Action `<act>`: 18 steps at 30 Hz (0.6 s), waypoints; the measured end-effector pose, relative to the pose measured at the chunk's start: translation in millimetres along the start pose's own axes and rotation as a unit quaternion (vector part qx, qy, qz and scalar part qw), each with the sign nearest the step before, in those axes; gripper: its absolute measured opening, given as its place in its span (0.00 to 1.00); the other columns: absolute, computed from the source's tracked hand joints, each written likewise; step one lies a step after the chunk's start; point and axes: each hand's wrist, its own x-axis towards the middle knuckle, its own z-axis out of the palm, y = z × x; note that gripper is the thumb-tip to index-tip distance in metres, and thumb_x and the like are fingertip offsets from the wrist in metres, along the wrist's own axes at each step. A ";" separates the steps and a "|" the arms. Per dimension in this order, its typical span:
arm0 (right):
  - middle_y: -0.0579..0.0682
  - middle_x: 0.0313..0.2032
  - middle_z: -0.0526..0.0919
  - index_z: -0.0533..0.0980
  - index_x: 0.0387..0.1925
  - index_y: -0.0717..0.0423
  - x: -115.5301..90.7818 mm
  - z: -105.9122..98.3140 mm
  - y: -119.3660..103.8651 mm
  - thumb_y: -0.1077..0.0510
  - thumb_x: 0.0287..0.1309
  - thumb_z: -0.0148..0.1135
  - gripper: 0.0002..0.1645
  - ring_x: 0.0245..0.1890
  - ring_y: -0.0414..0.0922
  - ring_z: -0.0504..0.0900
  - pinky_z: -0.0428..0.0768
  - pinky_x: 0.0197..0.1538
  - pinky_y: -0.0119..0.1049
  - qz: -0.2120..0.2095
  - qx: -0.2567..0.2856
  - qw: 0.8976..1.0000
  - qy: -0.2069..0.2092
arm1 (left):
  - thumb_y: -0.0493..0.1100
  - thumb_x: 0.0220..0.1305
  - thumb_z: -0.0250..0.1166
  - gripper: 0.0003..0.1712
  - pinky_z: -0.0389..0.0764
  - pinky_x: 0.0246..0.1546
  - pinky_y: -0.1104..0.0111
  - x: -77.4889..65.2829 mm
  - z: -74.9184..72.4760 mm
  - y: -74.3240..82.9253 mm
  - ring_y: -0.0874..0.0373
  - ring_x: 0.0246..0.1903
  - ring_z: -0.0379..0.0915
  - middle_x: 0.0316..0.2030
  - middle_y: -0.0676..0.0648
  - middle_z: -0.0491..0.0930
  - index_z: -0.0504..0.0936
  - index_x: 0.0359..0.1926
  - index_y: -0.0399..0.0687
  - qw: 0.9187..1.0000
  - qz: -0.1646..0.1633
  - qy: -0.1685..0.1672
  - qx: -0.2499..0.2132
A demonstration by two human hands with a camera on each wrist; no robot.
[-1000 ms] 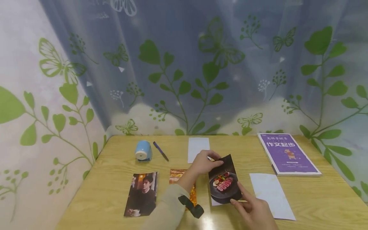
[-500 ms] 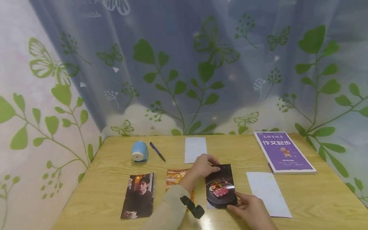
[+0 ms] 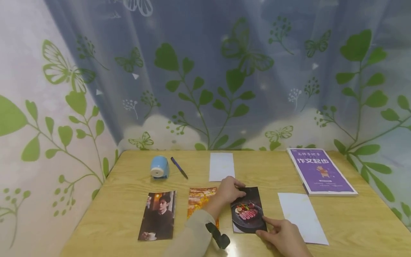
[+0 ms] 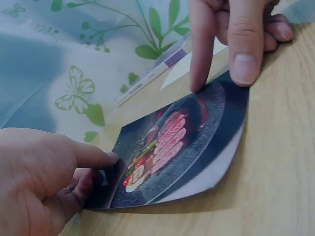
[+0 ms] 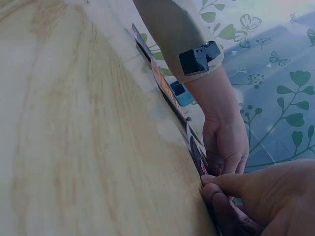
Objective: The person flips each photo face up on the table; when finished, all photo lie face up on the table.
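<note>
A dark photo of sliced meat on a plate (image 3: 248, 216) lies at the table's middle, its near edge bowed up in the left wrist view. My left hand (image 3: 228, 191) pinches its far left corner, thumb on top and the other fingers at the edge. At the near right corner, my right hand (image 3: 284, 235) grips it between thumb and index finger. Left of it is an orange autumn photo (image 3: 199, 198), partly hidden by my left forearm. Farther left lies a photo of a seated person with a cup (image 3: 157, 221).
White cards lie to the right (image 3: 303, 217) and at the back (image 3: 222, 166). A purple book (image 3: 322, 173) rests at the back right. Back left are a pen (image 3: 179, 167) and a small light-blue object with a round white end (image 3: 159, 167). A patterned curtain (image 3: 192, 89) hangs behind the table.
The meat photo, tilted and raised a second ago, has come down and straightened on the table. Both hands have lowered with it, keeping their hold at the same corners.
</note>
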 end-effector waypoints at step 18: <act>0.41 0.23 0.84 0.80 0.57 0.62 -7.3 -43.3 15.9 0.45 0.50 0.76 0.37 0.21 0.35 0.78 0.76 0.28 0.29 -0.071 -0.015 0.997 -0.009 | 0.45 0.58 0.75 0.15 0.80 0.38 0.74 18.5 -1.9 22.8 0.64 0.39 0.83 0.45 0.52 0.88 0.89 0.46 0.49 0.993 0.065 -0.094 -0.018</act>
